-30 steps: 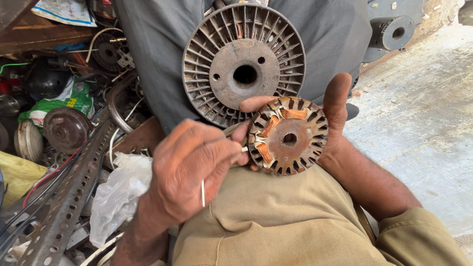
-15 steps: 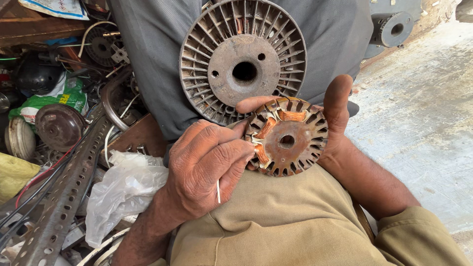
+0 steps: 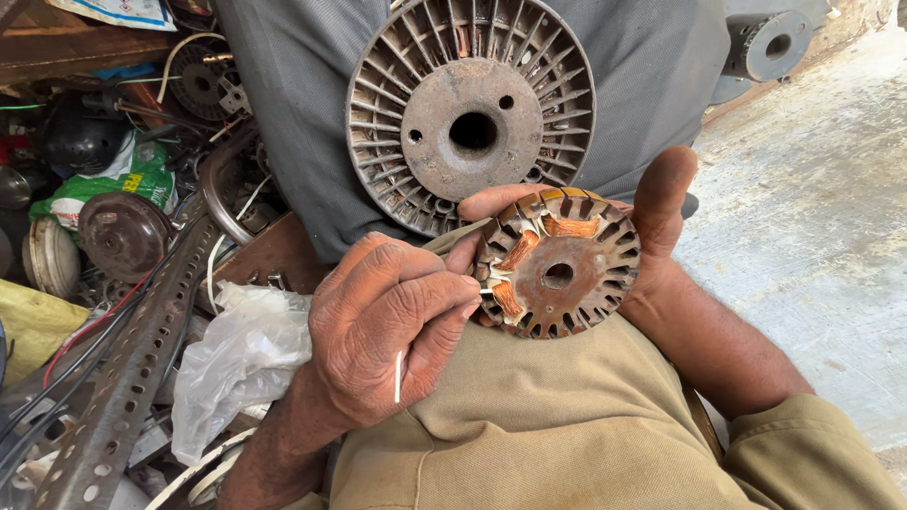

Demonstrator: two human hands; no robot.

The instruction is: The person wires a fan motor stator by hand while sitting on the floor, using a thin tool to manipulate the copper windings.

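My right hand [image 3: 664,247] grips a small round stator [image 3: 557,276] with rusty slots and copper windings, thumb up along its right edge, fingers behind it. It sits above my khaki lap. My left hand [image 3: 378,331] is closed around a thin white strip [image 3: 398,376], and its fingertips press against the stator's left rim near a copper coil. Just behind the stator a large grey finned metal disc [image 3: 472,113] with a centre hole leans against grey cloth.
Scrap is piled on the left: a perforated metal angle bar [image 3: 123,397], a crumpled white plastic bag [image 3: 241,359], a rusty round cap [image 3: 123,236], a green packet [image 3: 123,175] and wires. Bare concrete floor [image 3: 812,236] lies to the right, with a grey motor housing [image 3: 775,42] at the top right.
My left hand has shifted slightly right and down, still at the stator's left rim. The stator has tilted slightly in my right hand. The white strip stays pinched.
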